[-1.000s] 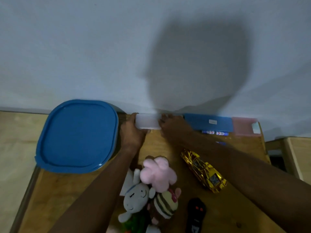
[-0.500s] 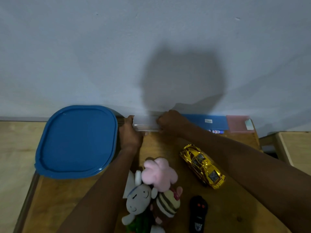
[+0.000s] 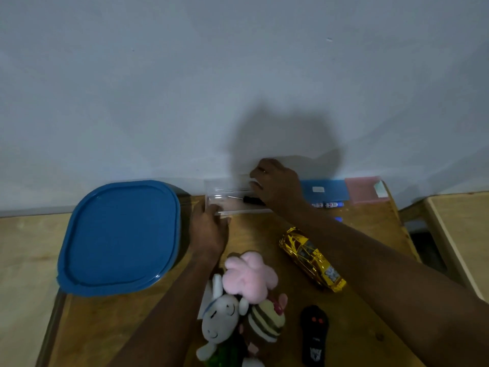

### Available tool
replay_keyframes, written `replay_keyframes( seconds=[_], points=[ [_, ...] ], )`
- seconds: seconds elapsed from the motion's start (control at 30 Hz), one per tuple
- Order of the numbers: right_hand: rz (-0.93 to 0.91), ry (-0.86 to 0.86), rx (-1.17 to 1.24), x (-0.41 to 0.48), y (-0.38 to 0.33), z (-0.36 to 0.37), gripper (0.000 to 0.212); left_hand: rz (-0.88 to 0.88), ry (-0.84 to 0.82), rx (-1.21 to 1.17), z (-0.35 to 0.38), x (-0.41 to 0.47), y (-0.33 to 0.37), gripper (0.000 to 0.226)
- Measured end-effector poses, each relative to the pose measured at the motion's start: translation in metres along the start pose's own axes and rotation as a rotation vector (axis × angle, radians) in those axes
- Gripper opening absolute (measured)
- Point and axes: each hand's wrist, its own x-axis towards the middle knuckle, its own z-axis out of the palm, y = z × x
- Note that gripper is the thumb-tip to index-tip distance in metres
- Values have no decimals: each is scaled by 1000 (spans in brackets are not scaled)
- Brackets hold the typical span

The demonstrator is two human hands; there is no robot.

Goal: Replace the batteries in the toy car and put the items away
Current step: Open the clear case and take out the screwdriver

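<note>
A clear plastic box [image 3: 225, 205] lies at the table's back edge against the wall, its lid raised. Inside it I see a screwdriver [image 3: 252, 200] with a black handle. My left hand [image 3: 209, 229] holds the box's front left corner. My right hand [image 3: 276, 184] grips the raised lid at its right end. The gold toy car [image 3: 311, 258] lies on the wooden table under my right forearm. A black remote control [image 3: 315, 332] lies near the front edge. Loose batteries [image 3: 328, 205] rest in front of a blue box [image 3: 324, 189].
A large container with a blue lid [image 3: 119, 237] fills the table's left side. A pink box [image 3: 365, 189] stands at the back right. Several plush toys [image 3: 246, 295] lie between my forearms. A second wooden surface [image 3: 460, 234] sits to the right.
The clear box's lid, down a second ago, now stands raised, and the screwdriver inside shows. My right hand rose with the lid; my left hand slid to the front corner.
</note>
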Motion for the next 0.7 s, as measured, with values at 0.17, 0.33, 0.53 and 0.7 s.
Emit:
replay_keyframes(
  seconds=[0.17,0.33,0.53,0.7],
  points=[
    [248,-108,70,-6,-3,4,24,-16,-12,-14,-2,2,2,39],
    [165,-347,166,-15,-1,12,24,-74,18,-72,-3,0,4,33],
    [112,-402,110,-15,-4,17,22,-70,9,-88,-4,0,1,31],
    [146,-499,53,-17,-10,24,23,-87,-9,-77,-5,-1,3,35]
  ],
)
